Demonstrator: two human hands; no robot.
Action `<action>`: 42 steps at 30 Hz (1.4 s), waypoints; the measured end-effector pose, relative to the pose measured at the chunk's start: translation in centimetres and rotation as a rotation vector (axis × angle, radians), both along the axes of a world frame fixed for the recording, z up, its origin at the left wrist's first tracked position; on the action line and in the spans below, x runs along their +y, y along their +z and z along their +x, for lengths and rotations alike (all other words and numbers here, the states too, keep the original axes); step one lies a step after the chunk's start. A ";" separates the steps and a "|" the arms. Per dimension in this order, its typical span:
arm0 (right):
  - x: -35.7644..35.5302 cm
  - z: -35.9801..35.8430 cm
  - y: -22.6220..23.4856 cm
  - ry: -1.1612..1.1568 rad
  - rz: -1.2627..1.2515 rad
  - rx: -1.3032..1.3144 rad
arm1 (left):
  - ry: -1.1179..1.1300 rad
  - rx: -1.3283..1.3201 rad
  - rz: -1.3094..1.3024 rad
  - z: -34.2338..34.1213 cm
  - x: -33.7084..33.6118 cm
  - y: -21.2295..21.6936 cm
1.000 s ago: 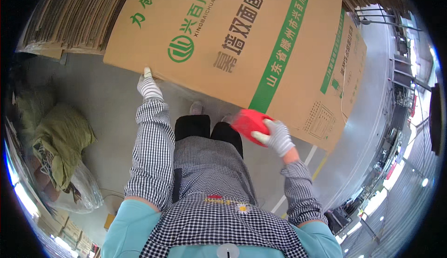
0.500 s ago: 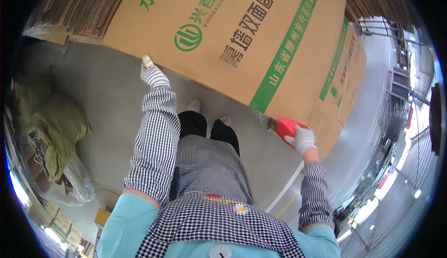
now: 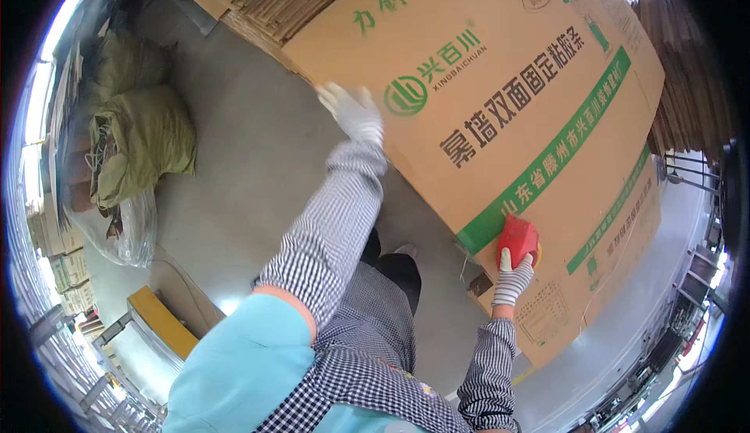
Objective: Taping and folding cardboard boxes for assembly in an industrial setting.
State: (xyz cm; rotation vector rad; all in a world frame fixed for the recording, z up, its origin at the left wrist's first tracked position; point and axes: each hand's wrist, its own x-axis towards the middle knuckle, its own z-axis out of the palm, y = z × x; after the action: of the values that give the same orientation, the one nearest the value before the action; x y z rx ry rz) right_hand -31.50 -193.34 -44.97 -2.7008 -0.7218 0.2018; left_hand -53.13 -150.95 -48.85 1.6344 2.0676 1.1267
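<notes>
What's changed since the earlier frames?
White striped-gloved left hand: appears to have released its edge grip on the large printed brown cardboard, now outstretched; contact unclear. White striped-gloved right hand: moved the red handheld tool from the edge inward over the cardboard. View also turned. Unchanged: right hand holds the tool; olive sack on the floor.

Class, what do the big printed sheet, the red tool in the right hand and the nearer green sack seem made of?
Printed sheet: probably cardboard, matte; plain brown and flat.
Red tool: likely smooth plastic, given its even colour and angular shape; painted metal is possible.
Green sack: perhaps woven plastic or cloth, dull; it slumps in soft folds.
</notes>
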 end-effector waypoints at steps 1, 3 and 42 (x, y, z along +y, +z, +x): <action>0.3 0.1 0.0 0.002 0.023 0.032 | 0.153 -0.121 0.035 -0.1 1.6 0.0; -0.2 0.4 -0.1 0.006 -0.017 -0.022 | 0.046 -0.697 -0.044 1.5 -1.4 1.8; -13.5 -17.1 20.7 -0.662 1.263 0.672 | -0.543 -1.319 -1.231 0.0 -14.9 5.4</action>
State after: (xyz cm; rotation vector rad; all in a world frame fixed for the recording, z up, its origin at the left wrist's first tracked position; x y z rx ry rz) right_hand -48.65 -206.88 -24.32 -1.3692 0.2492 0.3108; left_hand -53.16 -165.81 -43.43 0.4293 0.8697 0.2906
